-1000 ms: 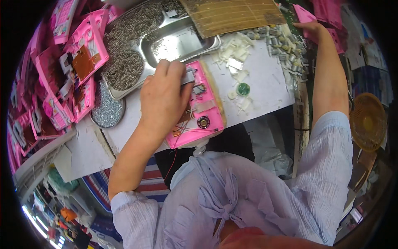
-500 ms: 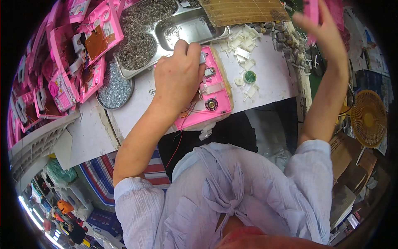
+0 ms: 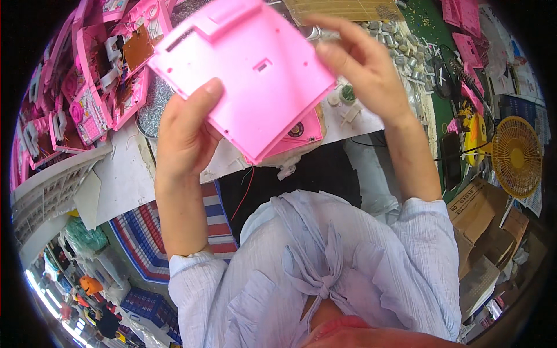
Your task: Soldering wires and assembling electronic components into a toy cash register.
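Observation:
A pink plastic cover (image 3: pixel 255 87) is held up, tilted, above the workbench, its flat outer face toward me. My left hand (image 3: pixel 188 127) grips its left edge, thumb on top and the other fingers hidden underneath. My right hand (image 3: pixel 368 72) is at the cover's right edge, fingers apart and thumb close to the rim; whether it touches is unclear. Underneath, mostly hidden, a pink toy case (image 3: pixel 307 133) lies on the bench with a small round speaker (image 3: pixel 296 129) showing. A red wire (image 3: pixel 243 194) hangs from its near side.
Pink cases with wiring (image 3: pixel 125 75) are piled at the left, beside a round dish of screws (image 3: pixel 152 110). White plastic pieces (image 3: pixel 351 115) lie right of the case, near several small metal motors (image 3: pixel 406 58). A yellow fan (image 3: pixel 516 156) stands at far right.
My right hand has brought the pink cover from the far right to over the bench. My left hand has left the case and now grips the cover; the right fingers are spread beside it.

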The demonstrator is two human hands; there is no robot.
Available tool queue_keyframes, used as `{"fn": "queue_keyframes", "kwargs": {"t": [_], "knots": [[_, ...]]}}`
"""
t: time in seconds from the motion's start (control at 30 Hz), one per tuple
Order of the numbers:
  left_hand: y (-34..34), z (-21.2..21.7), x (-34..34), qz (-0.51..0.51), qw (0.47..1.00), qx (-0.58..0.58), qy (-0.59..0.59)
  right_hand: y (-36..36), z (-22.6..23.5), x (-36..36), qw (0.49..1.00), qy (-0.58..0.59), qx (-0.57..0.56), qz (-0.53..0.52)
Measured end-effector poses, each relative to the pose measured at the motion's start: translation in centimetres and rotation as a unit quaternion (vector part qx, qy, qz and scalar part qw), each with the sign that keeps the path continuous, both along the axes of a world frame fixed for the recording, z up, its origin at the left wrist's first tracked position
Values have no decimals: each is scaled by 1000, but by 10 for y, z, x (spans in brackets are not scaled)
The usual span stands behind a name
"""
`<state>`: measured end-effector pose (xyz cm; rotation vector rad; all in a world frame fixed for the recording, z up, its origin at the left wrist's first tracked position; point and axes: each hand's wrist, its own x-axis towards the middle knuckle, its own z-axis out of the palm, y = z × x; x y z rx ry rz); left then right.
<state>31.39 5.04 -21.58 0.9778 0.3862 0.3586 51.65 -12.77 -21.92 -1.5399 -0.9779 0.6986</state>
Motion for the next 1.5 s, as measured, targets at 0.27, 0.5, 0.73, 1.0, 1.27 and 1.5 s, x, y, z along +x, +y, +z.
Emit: {"fn": "queue_keyframes", "kwargs": {"t": [0.27,0.5,0.73,1.0,1.27,1.5], "knots": [[-25,-53,-9,44,831,524,181,-49,-49,-65,962,-210,-129,-114],[-11,-62,-4,53,840,505,190,-28,-67,-54,923,-344,-160,-61],[-30,-72,-29,105,844,477,222,-18,-74,-42,926,-370,-80,17],[-59,-88,-56,100,829,482,266,-31,-64,-60,881,-448,-143,52],[33,-74,-83,30,881,423,210,-30,-54,-59,823,-509,-225,112],[97,-74,-90,150,607,693,359,-13,-25,-46,804,-509,-257,169]]}}
